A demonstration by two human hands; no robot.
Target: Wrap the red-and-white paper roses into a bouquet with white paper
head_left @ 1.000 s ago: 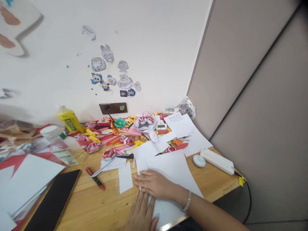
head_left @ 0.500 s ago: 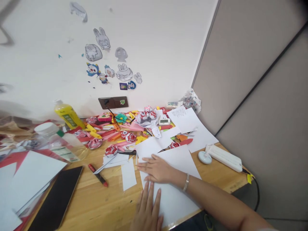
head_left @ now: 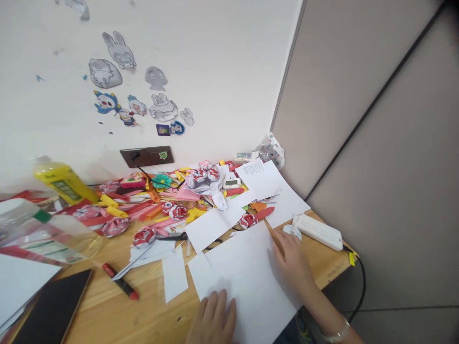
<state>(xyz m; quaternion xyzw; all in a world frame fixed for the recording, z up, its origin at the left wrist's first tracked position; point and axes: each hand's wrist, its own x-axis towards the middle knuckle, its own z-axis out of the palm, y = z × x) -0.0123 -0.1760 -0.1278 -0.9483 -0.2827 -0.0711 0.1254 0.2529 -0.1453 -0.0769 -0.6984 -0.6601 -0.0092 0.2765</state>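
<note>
A large white sheet [head_left: 244,272] lies at the wooden table's front edge. My left hand [head_left: 211,320] rests on its lower left part, palm down with the fingers apart and slightly bent. At the sheet's right edge, my right hand [head_left: 294,263] has its thumb and forefinger close together near the upper right corner, with the paper edge between them; its other fingertips are partly hidden. A narrow white strip [head_left: 174,276] lies left of the sheet. Behind it are another white sheet [head_left: 215,222] and a red-and-white paper rose [head_left: 248,220].
Dark scissors [head_left: 174,236], a red marker [head_left: 120,281] and a black tablet-like slab [head_left: 53,310] lie leftward. Bottles [head_left: 64,181], paper scraps and paper roses line the wall. A white timer [head_left: 231,183] stands behind; a white power strip [head_left: 319,231] is at right.
My right hand has moved from the sheet's upper left part to its right edge. My left hand has stayed on the lower part. The view has shifted right.
</note>
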